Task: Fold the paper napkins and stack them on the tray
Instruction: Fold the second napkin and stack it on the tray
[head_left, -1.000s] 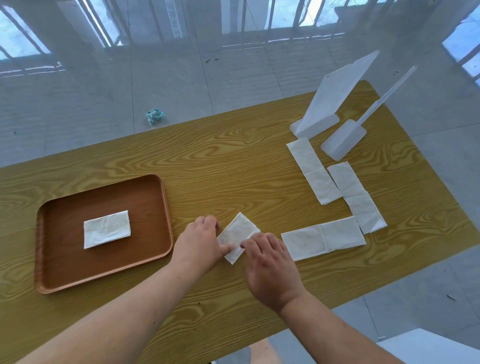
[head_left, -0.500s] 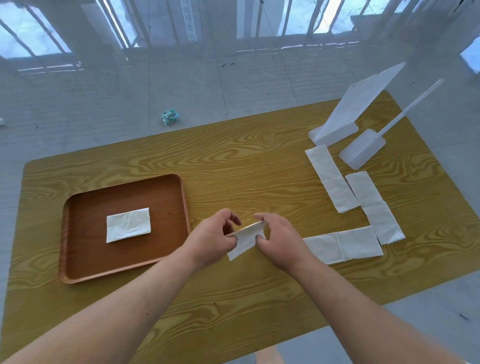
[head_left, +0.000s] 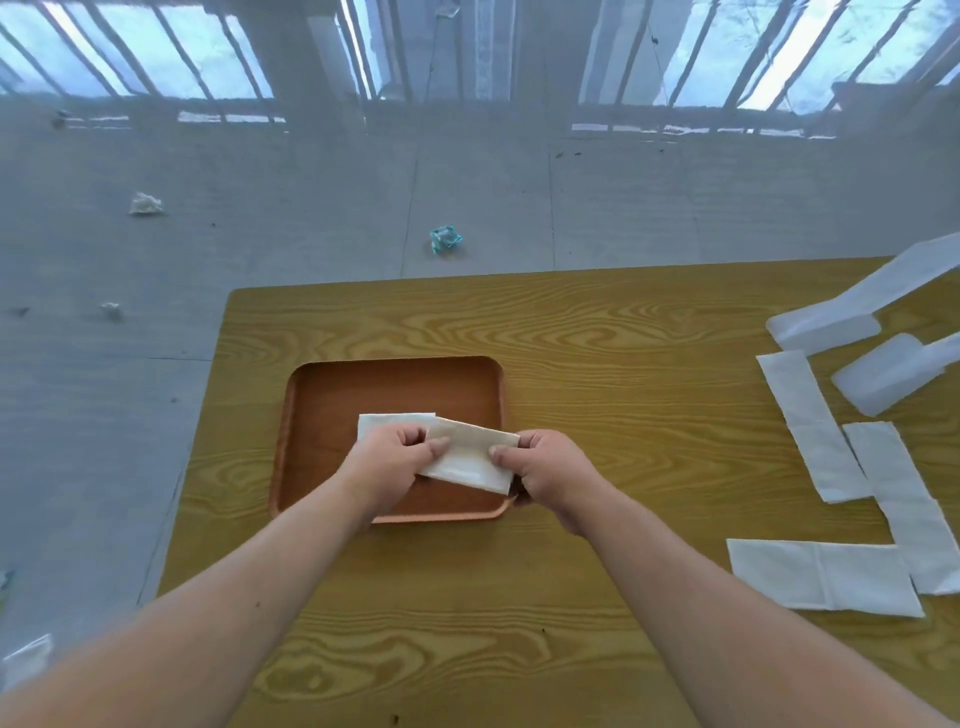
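I hold a folded white napkin (head_left: 470, 457) over the brown tray (head_left: 395, 376), tilted a little. My left hand (head_left: 387, 460) pinches its left end and my right hand (head_left: 550, 473) pinches its right end. Under it, an earlier folded napkin (head_left: 387, 422) lies flat in the tray, partly hidden by my left hand. Three unfolded napkins lie on the table at the right: one at the far right (head_left: 810, 426), one beside it (head_left: 906, 499), one nearer me (head_left: 821, 577).
The yellow wood-grain table (head_left: 597, 338) carries two white plastic stands (head_left: 831, 322) (head_left: 883, 379) at its right far corner. Crumpled paper scraps (head_left: 445, 239) lie on the grey floor beyond the table's far edge.
Both hands lifted the folded napkin off the table and carried it left, over the tray and the napkin lying there. The camera view swung left with them.
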